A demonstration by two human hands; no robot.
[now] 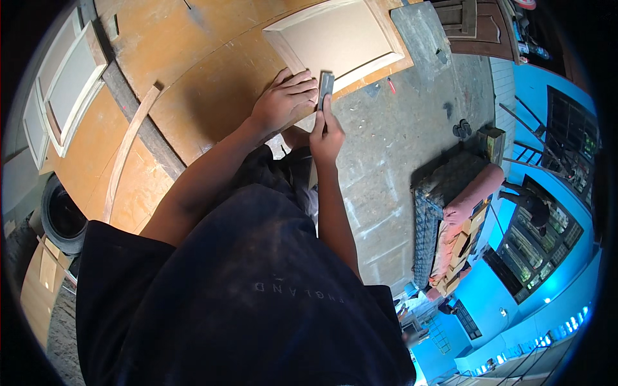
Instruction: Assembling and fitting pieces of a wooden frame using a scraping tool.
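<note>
My left hand point(283, 100) lies flat, fingers spread, on a large brown wooden board point(212, 77) near its lower edge. My right hand point(326, 134) pinches a small flat dark grey block point(326, 87) and holds it upright against the board's edge, just below a pale raised-frame panel point(338, 38) set in the board. The two hands almost touch at the block.
A concrete floor point(393, 148) spreads to the right of the board. A white framed panel point(67, 83) lies at the far left, a curved wooden strip point(129, 148) beside it. A tyre point(61, 215) sits lower left. A bench with a pink cushion point(470, 193) stands at right.
</note>
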